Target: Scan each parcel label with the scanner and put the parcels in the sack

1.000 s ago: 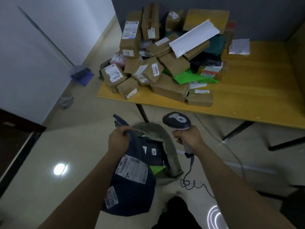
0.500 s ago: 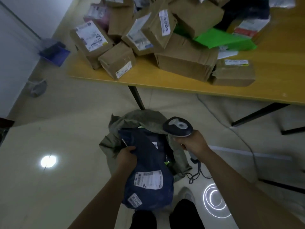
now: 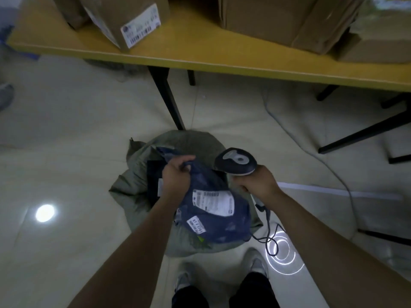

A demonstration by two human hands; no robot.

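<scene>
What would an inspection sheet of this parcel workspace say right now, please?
Surface: yellow table above a pale tiled floor.
Job's things: blue parcel, labels up, at the mouth of the grey-green sack on the floor; scanner beside it.
Clutter: cardboard boxes piled on the table.
Grippers: left hand grips the parcel's top; right hand grips the scanner's handle.
Cables: scanner cord loops on the floor by the shoes.
Surroundings: black table legs, light reflections on the floor.

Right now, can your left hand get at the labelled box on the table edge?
Probably not yet: the left hand has its grip on the blue parcel over the sack, and the box sits up on the table. Nothing else blocks it.
</scene>
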